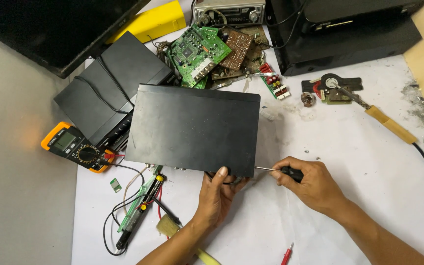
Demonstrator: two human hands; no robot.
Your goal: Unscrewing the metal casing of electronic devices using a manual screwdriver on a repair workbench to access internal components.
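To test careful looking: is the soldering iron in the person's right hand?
No, the right hand holds a screwdriver; the soldering iron lies apart on the table.

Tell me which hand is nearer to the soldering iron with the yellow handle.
Right. The right hand, gripping a screwdriver, sits below and left of the soldering iron; the left hand, at the black box's near edge, is farther left.

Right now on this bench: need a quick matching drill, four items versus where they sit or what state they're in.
1. multimeter
2. soldering iron
3. screwdriver
4. green circuit board

a. behind the black box
b. held in the right hand, tip at the box's side
c. lying at the right, untouched
d. left of the box

Pairs: 1-d, 2-c, 3-b, 4-a
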